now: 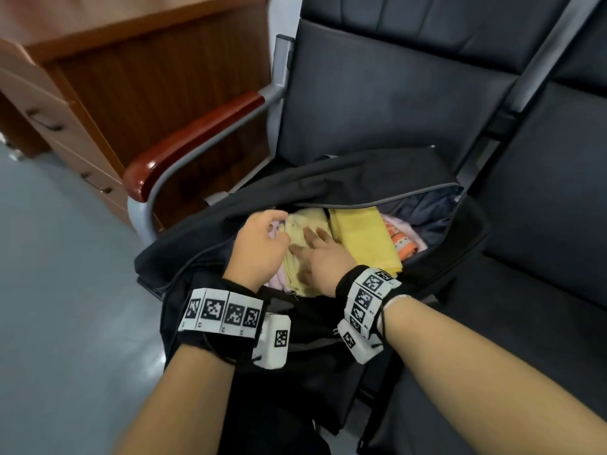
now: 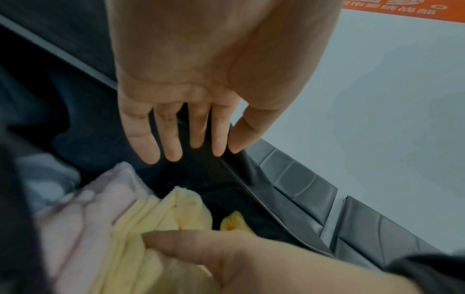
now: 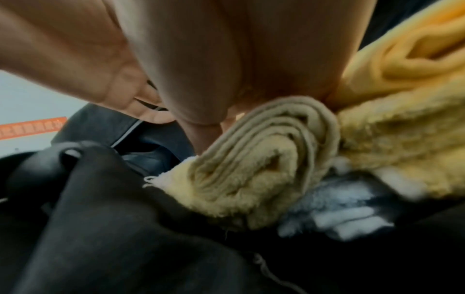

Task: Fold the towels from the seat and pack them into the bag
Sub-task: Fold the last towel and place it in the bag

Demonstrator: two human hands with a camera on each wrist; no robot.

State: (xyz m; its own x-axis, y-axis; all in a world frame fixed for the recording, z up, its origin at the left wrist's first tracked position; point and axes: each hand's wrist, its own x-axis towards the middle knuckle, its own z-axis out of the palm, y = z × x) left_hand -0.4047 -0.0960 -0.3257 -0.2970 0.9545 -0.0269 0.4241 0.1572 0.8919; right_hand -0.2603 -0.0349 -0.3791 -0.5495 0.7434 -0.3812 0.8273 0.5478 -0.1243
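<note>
Both forearms reached forward from the bottom of the head view, each wrist wrapped in a black band carrying white square-patterned marker tags (image 1: pixel 223 314). Beyond them a black fabric duffel bag (image 1: pixel 345 178) lay unzipped on a dark grey padded seat (image 1: pixel 377 103).

Inside the bag, a folded pale yellow fleecy towel (image 1: pixel 295 257) sat at the near left end, with a folded deeper yellow towel (image 1: pixel 364 238) just beside it on the right, a pink towel (image 1: pixel 276 280) showing under the pale one, and an orange-and-white patterned cloth (image 1: pixel 402 243) further right.

The right hand (image 1: pixel 320 257) lay flat on the pale yellow towel, fingers straight and pressing down. The left hand (image 1: pixel 259 244) hovered at the towel's left edge; in the left wrist view its fingers (image 2: pixel 147 139) hung straight and slightly spread, holding nothing, above the bag's dark interior.

At the seat's left side stood a glossy reddish-brown armrest on a grey metal frame (image 1: pixel 197 136), and past it a wooden drawer cabinet (image 1: pixel 108 70) on a grey floor (image 1: pixel 59 290).
</note>
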